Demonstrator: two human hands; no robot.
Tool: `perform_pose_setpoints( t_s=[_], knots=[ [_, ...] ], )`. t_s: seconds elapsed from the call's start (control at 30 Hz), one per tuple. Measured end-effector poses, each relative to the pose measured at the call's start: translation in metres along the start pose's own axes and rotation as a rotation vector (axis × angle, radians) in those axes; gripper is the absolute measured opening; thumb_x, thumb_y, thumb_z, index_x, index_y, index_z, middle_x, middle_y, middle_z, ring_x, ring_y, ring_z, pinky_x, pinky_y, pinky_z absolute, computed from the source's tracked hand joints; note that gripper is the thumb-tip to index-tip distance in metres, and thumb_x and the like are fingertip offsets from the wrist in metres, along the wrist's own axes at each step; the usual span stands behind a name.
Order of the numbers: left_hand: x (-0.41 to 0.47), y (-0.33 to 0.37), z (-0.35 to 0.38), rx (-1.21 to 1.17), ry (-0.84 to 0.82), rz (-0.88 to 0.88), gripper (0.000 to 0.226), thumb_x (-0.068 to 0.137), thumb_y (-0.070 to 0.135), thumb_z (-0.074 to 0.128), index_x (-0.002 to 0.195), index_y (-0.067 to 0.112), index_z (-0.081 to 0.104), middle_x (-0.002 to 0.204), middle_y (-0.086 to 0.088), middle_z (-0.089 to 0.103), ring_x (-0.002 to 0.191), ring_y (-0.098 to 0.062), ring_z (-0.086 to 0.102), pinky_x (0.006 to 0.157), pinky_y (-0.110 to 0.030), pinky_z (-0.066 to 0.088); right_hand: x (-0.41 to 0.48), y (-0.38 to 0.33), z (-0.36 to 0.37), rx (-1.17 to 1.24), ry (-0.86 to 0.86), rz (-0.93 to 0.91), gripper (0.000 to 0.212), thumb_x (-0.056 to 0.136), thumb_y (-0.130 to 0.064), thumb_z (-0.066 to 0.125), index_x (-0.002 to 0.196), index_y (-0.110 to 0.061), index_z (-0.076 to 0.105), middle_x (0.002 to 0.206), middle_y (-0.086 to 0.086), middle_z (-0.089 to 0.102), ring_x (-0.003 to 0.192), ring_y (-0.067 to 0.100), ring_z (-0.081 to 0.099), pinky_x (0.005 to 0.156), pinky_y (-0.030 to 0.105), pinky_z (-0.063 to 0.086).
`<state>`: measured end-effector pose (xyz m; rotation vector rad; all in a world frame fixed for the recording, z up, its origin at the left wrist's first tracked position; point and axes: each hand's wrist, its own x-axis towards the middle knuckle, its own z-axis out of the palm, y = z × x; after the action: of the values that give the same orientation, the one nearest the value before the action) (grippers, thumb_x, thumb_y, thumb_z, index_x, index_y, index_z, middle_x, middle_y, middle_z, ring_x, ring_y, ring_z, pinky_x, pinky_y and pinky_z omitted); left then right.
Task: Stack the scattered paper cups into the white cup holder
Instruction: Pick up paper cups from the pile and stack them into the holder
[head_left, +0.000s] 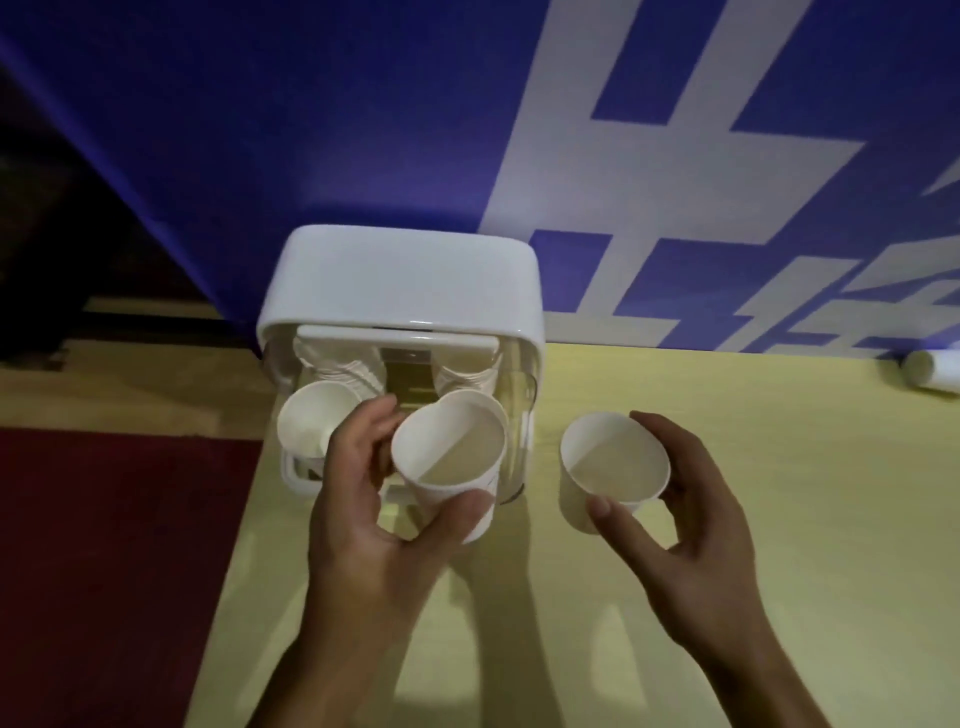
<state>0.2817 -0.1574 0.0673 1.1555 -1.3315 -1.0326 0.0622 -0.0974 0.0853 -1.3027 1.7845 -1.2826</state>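
Gripping a paper cup (449, 457) in the left hand (363, 499) and a second cup (613, 462) in the right hand (696, 519), a person works at a pale yellow table (779, 597) beside the white cup holder (405, 275). Cups of this kind are likely almost weightless and thin-walled, so a hard squeeze could buckle them. The soundest hold looks to be a light one on the side wall just under the stiffer rolled rim, which is roughly where both hands have them. Each hand is curled partway round its cup, with the thumb on the near wall, the fingers on the far side, and the palm clear of the paper. Both cups are plain white, tapered, empty and mouth-up, with shadow falling across their floors. The left-hand cup is held at the holder's front right. The right-hand cup is just to the right of the holder, and whether its base touches the table cannot be told. A third cup (311, 421) sits mouth-up on the holder's left side, with ribbed stacks of rims visible behind it through the clear front. A stray cup (930, 366) lies on its side at the table's far right edge. A blue backdrop (311, 130) with large white lettering rises behind.
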Motion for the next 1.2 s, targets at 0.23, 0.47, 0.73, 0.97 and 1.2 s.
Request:
perform_pose_setpoints(
  t_s=[0.23, 0.47, 0.73, 0.97, 1.2],
  knots=[
    [0.012, 0.0, -0.017, 0.063, -0.006, 0.049, 0.078, 0.066, 0.039, 0.085, 0.134, 0.026, 0.051, 0.13, 0.015, 0.063, 0.123, -0.024, 0.064, 0.094, -0.04, 0.057, -0.001, -0.009, 0.025, -0.005, -0.031, 0.003, 0.061, 0.074, -0.055, 0.077, 0.129, -0.036, 0.06, 0.129, -0.016, 0.067, 0.115, 0.015, 0.066, 0.092, 0.028, 0.054],
    [0.032, -0.002, -0.001, 0.27, -0.051, 0.147, 0.084, 0.074, 0.04, 0.088, 0.145, 0.014, 0.051, 0.138, 0.006, 0.061, 0.128, -0.009, 0.058, 0.098, -0.017, 0.049, 0.002, -0.004, 0.016, 0.01, -0.016, 0.03, 0.063, 0.073, -0.054, 0.078, 0.13, -0.032, 0.062, 0.131, -0.011, 0.067, 0.118, 0.017, 0.066, 0.096, 0.04, 0.055],
    [0.037, -0.031, 0.015, 0.408, -0.131, 0.147, 0.078, 0.08, 0.045, 0.081, 0.144, 0.009, 0.054, 0.139, -0.003, 0.06, 0.13, -0.013, 0.055, 0.109, -0.021, 0.042, 0.0, 0.002, 0.004, 0.013, -0.01, 0.062, 0.058, 0.071, -0.058, 0.077, 0.125, -0.045, 0.06, 0.133, -0.015, 0.066, 0.121, 0.014, 0.064, 0.097, 0.038, 0.055],
    [0.033, -0.049, 0.014, 0.445, -0.21, -0.002, 0.083, 0.078, 0.063, 0.071, 0.149, 0.023, 0.052, 0.146, 0.004, 0.056, 0.135, -0.014, 0.051, 0.109, -0.024, 0.042, -0.001, 0.005, 0.007, 0.019, -0.015, 0.086, 0.063, 0.071, -0.057, 0.078, 0.129, -0.038, 0.061, 0.133, -0.013, 0.067, 0.118, 0.015, 0.066, 0.097, 0.044, 0.055],
    [0.031, -0.05, 0.014, 0.411, -0.201, -0.096, 0.08, 0.077, 0.057, 0.076, 0.148, 0.031, 0.05, 0.142, 0.008, 0.057, 0.133, -0.015, 0.053, 0.108, -0.043, 0.049, 0.0, 0.002, 0.009, 0.005, -0.015, 0.074, 0.065, 0.072, -0.057, 0.078, 0.13, -0.036, 0.061, 0.132, -0.012, 0.067, 0.119, 0.015, 0.066, 0.097, 0.043, 0.056]
  ],
)
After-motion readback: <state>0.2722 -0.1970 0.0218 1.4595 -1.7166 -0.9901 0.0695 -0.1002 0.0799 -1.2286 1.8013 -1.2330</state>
